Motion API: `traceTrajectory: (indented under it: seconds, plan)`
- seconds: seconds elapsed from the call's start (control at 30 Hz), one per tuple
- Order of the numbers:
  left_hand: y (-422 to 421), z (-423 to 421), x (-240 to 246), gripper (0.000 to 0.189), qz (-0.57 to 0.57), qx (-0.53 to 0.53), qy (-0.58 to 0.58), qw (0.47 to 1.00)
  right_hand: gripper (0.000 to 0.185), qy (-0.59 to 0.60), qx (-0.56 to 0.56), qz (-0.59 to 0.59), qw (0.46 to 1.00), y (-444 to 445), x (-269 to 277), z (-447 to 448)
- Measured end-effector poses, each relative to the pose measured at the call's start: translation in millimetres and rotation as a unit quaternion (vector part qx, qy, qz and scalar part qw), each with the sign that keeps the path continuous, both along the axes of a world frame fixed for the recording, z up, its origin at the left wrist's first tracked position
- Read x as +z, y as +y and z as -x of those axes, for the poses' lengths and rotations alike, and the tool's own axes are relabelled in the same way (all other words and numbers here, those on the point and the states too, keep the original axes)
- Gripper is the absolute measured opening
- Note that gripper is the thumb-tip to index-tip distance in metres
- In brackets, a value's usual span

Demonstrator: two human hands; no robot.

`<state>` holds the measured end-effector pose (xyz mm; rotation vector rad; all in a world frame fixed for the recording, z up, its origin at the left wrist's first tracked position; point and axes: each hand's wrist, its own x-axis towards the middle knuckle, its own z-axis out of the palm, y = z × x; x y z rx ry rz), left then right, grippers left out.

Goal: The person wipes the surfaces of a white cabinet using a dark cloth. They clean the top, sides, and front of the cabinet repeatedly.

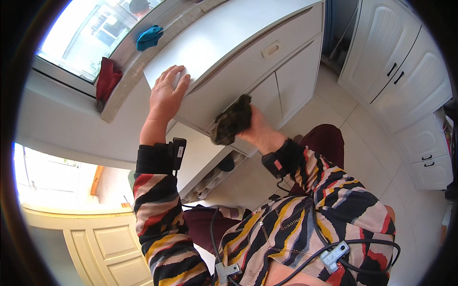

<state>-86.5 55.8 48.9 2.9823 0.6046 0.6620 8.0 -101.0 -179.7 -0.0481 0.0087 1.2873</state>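
Observation:
My left hand (167,93) rests palm down on the corner of a white cabinet's top (229,32), holding nothing. A bunched dark brown-green cloth (232,121) is in my right hand (263,129), against or just before the lower part of the cabinet front. Whether it touches the surface I cannot tell. Above it the wide drawer front (247,77) carries a recessed pale pull (271,49). Cabinet doors (263,93) sit below the drawer. The fingers of my right hand are partly hidden by the cloth.
A teal cloth (149,37) and a dark red cloth (107,79) lie on the window sill (130,78). Shoes (213,178) fill a low shelf (204,157). White cupboards (381,53) line the right side; a yellow door (111,246) is lower left. Cables (372,241) hang across my body.

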Motion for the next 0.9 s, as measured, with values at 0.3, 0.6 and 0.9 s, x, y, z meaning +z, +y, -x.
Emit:
traceTrajectory:
  seconds: [0.3, 0.6, 0.9]
  plan:
    - [3.0, 2.8, -9.9, 0.055, -0.01, -0.012, -0.026, 1.0, 0.071, -0.652, -0.373, 0.488, 0.445, -53.8, -17.7, -124.9]
    - [6.4, 2.5, -16.6, 0.052, -0.015, -0.003, -0.04, 0.999, 0.066, -0.741, -0.317, 0.433, 0.405, -12.4, -6.4, -28.2]
    - [10.5, 8.5, -12.7, 0.055, 0.004, -0.007, -0.038, 0.999, 0.059, -0.767, -0.374, 0.301, 0.425, -50.6, 9.1, -44.2]
